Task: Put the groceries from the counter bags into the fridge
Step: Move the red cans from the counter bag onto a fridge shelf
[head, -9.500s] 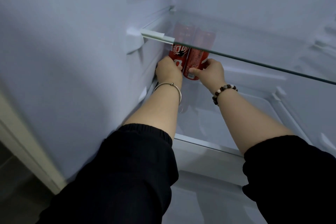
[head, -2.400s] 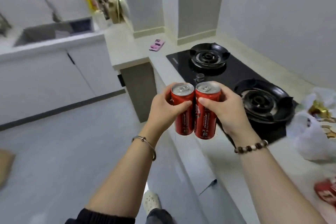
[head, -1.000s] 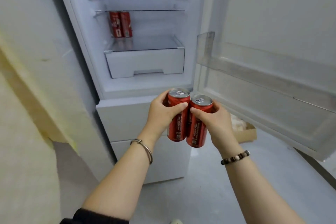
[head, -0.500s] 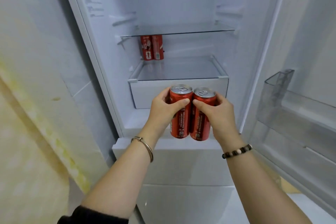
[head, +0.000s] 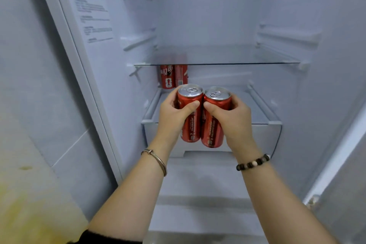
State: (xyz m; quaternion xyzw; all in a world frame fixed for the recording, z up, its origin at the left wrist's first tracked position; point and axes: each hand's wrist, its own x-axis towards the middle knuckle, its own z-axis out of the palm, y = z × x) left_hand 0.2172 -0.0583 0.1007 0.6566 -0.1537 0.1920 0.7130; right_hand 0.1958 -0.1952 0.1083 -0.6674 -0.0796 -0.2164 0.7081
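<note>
Fridge (head: 217, 16): door open, white interior filling most of the view, moulded shelf rails on both side walls. Tiled wall (head: 39, 85): left of the cabinet, a yellowish patch at its near lower part. Crisper drawer (head: 257, 136): white, closed, across the lower part of the compartment, with a flat clear cover (head: 255, 109) on top. Glass shelf (head: 237, 64): one, level, spanning the full width above the drawer cover. Printed label (head: 91, 6): on the left inner wall, near the front edge; text too blurred to read. Left hand (head: 174, 117): fingers and thumb wrapped round the left held can (head: 191, 125). Right hand (head: 231, 119): wrapped likewise round the right held can (head: 213, 130). Both held cans: red, silver tops with ring pulls unopened, upright, sides touching each other, carried in the air at the fridge opening in front of the drawer, resting on nothing. Stored cans (head: 167, 77): two, red, upright, side by side, on the drawer cover at its far left corner, under the glass shelf, their tops seen dimly through the glass. Metal bangle (head: 158, 161): on the left wrist. Bead bracelet (head: 253, 162): dark beads with a few pale ones, on the right wrist.
</note>
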